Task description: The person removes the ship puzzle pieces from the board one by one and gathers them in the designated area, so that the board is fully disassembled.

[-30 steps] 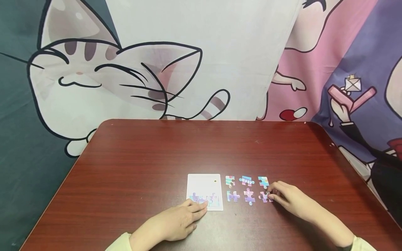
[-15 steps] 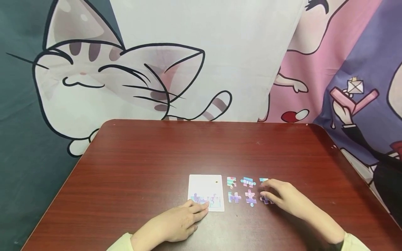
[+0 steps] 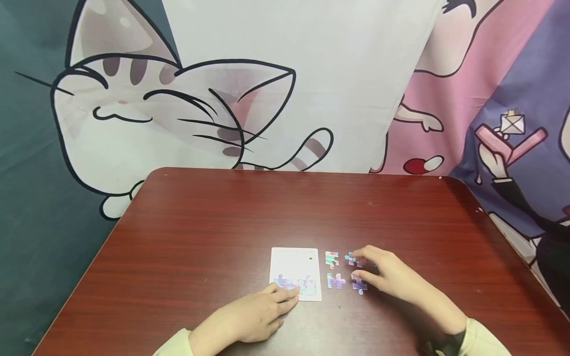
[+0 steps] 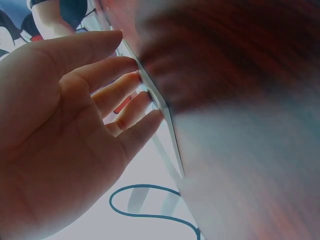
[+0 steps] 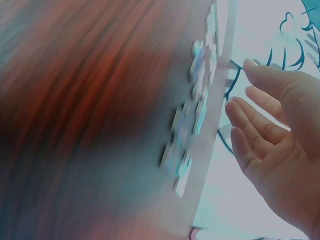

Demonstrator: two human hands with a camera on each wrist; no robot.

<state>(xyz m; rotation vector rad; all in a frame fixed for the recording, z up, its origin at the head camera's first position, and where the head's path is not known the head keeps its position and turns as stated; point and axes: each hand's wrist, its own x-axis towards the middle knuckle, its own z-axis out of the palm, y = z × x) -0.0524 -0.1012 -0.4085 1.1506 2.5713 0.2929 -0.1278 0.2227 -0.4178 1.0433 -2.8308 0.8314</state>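
Observation:
A white puzzle tray [image 3: 291, 259] lies flat on the table, with joined purple and blue jigsaw pieces [image 3: 307, 285] along its near side. My left hand [image 3: 251, 315] rests its fingertips on the tray's near edge; in the left wrist view its fingers [image 4: 135, 132] are extended. To the right of the tray lie loose jigsaw pieces, among them a green-and-pink one [image 3: 331, 258] and a purple one [image 3: 335, 281]. My right hand [image 3: 394, 277] hovers over the right-hand loose pieces, covering some. Nothing shows between its spread thumb and fingers in the right wrist view.
The brown wooden table [image 3: 213, 222] carries the tray and pieces near its front. Behind it hangs a cloth backdrop [image 3: 347, 74] printed with a cartoon cat and figures. The far edge of the table meets this cloth.
My right hand has moved left, from the rightmost loose pieces to above the middle ones, and its fingers have spread wider. My left hand stays on the tray. The head view shifts slightly.

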